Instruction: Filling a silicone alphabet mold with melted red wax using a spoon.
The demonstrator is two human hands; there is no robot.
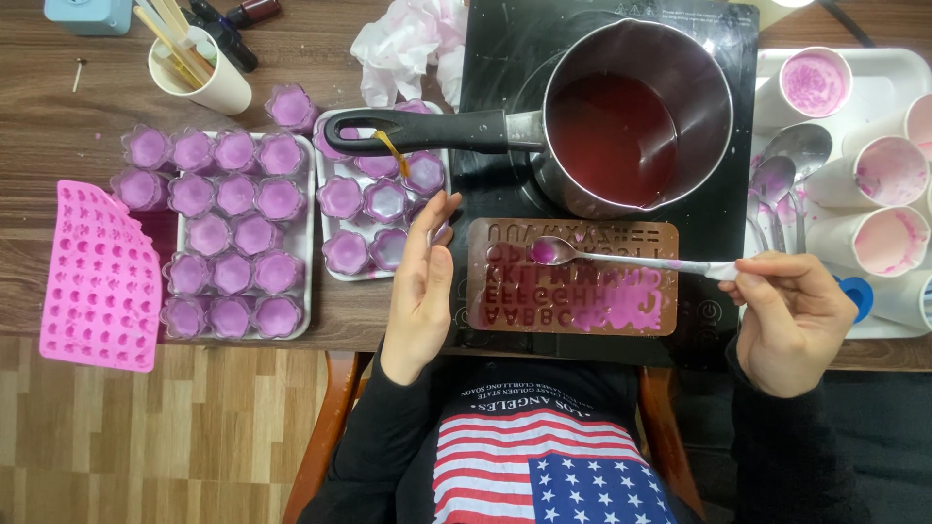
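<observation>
Both hands sit over the table edge: right hand (791,315) pinches the handle of a metal spoon (621,257) with purple liquid in its bowl, hovering over the brown letter-shaped silicone mould (573,281). Left hand (422,286) is open, fingers straight, edge-on right beside the mould's left end. Steel saucepan of dark purple liquid (621,116) sits just behind it.
</observation>
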